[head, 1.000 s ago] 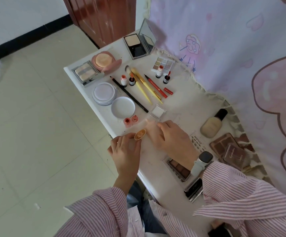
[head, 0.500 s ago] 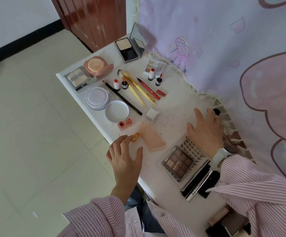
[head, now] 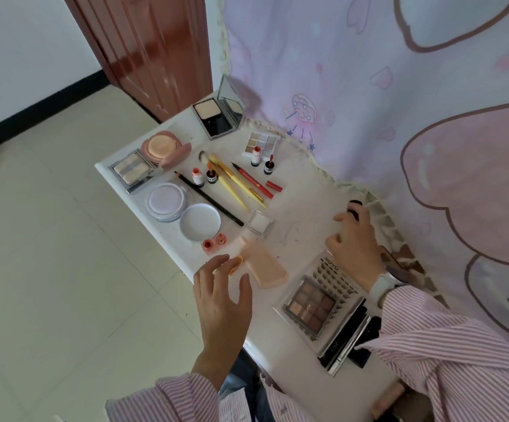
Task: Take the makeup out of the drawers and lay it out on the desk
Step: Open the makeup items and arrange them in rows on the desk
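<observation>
White desk (head: pixel 280 357) carries the laid-out makeup; right hand (head: pixel 355 243) curls round a black-capped bottle (head: pixel 355 207) near the curtain (head: pixel 368 86), bottle body hidden by fingers. Left hand (head: pixel 221 300) hovers with fingers spread, holding nothing, beside an orange piece (head: pixel 237 263) too blurred to identify; palette (head: pixel 309 306) lies between the hands.

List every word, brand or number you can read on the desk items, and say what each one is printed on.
"XOYO": on the white false-lash card, at its far end beside the right hand.
Pale lettering on the brown eyeshadow palette, near its left corner: too blurred to read.
Labels on the small dark bottles and on the red pencil: too small to read.
</observation>
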The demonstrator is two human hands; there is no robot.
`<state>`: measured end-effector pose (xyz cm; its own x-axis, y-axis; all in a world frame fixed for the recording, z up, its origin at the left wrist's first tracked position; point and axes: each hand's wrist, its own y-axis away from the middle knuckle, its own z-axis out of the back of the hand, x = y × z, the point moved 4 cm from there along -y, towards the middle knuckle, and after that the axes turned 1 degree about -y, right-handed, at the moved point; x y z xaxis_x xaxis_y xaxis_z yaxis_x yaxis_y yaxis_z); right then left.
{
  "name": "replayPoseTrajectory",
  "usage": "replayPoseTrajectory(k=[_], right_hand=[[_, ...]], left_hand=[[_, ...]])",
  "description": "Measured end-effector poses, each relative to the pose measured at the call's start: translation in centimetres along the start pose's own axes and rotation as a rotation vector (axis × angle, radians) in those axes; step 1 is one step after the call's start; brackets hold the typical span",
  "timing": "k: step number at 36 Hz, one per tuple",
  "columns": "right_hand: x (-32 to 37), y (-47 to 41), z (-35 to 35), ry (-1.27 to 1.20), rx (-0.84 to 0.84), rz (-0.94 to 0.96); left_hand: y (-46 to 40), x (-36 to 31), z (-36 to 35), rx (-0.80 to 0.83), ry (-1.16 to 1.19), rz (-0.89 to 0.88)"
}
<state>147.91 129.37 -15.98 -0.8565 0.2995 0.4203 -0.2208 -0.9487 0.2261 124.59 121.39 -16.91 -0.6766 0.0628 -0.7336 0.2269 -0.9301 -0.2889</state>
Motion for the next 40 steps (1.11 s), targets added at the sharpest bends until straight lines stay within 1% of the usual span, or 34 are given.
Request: replayPoseTrajectory(k=[2, 3, 5, 6, 8, 12, 14, 17, 18, 21, 23, 25, 27, 30, 32, 35, 37, 40], right_hand=[[0.7, 0.4, 0.8, -0.278, -0.013, 0.032], [1.1, 0.5, 1.0, -0.454, 0.005, 0.007], [1.7, 0.8, 1.2, -0.797, 0.034, -0.120], [2.0, 0.9, 1.2, -0.903, 0.037, -0.185], [2.8, 1.1, 1.4, -1.003, 0.053, -0.232], [4.5, 2.3, 1.5, -1.206, 0.146, -0.237], [5.1, 2.8, 1.4, -1.274, 0.152, -0.250], [5.8, 3.2, 1.4, -1.308, 0.162, -0.205], [6.0, 3.4, 1.5, -1.314, 0.175, -0.193], [6.5, 3.8, 1.8, -1.364, 0.238, -0.182], [6.7, 4.1, 1.8, -1.320, 0.280, -0.150], [6.9, 4.2, 1.9, -1.186, 0.283, -0.103], [7.1, 4.0, 2.6, -0.945, 0.204, -0.022], [7.5, 3.7, 4.0, -0.498, 0.074, 0.130], [7.8, 3.8, 4.5, -0.352, 0.063, 0.156], [8.2, 3.5, 4.7, -0.304, 0.059, 0.160], [8.6, 3.4, 5.0, -0.352, 0.069, 0.206], [9.2, 3.9, 5.2, -0.363, 0.157, 0.384]], left_hand=[[-0.6, -0.8, -0.1, 0.047, 0.093, 0.030], [-1.0, -1.3, -0.3, 0.081, 0.137, 0.058], [-1.6, -2.1, -0.9, 0.151, 0.212, 0.114], [-1.8, -2.5, -1.3, 0.190, 0.248, 0.140], [-2.3, -3.5, -2.0, 0.291, 0.323, 0.187], [-2.5, -5.1, -3.5, 0.559, 0.498, 0.346], [-2.1, -5.4, -4.0, 0.637, 0.557, 0.399], [-2.0, -5.5, -4.0, 0.704, 0.702, 0.526], [-2.2, -5.3, -4.0, 0.709, 0.702, 0.529], [-2.9, -5.1, -3.7, 0.712, 0.586, 0.419], [-3.4, -5.6, -3.5, 0.693, 0.539, 0.363], [-3.7, -5.9, -3.5, 0.667, 0.445, 0.336], [-4.2, -5.8, -3.5, 0.601, 0.329, 0.320], [-4.9, -5.3, -3.1, 0.498, 0.189, 0.261], [-5.2, -5.2, -2.8, 0.469, 0.117, 0.172], [-5.7, -5.4, -2.6, 0.460, 0.050, 0.085], [-5.9, -5.3, -2.4, 0.508, 0.116, 0.129], [-6.0, -4.9, -2.4, 0.669, 0.265, 0.252]])
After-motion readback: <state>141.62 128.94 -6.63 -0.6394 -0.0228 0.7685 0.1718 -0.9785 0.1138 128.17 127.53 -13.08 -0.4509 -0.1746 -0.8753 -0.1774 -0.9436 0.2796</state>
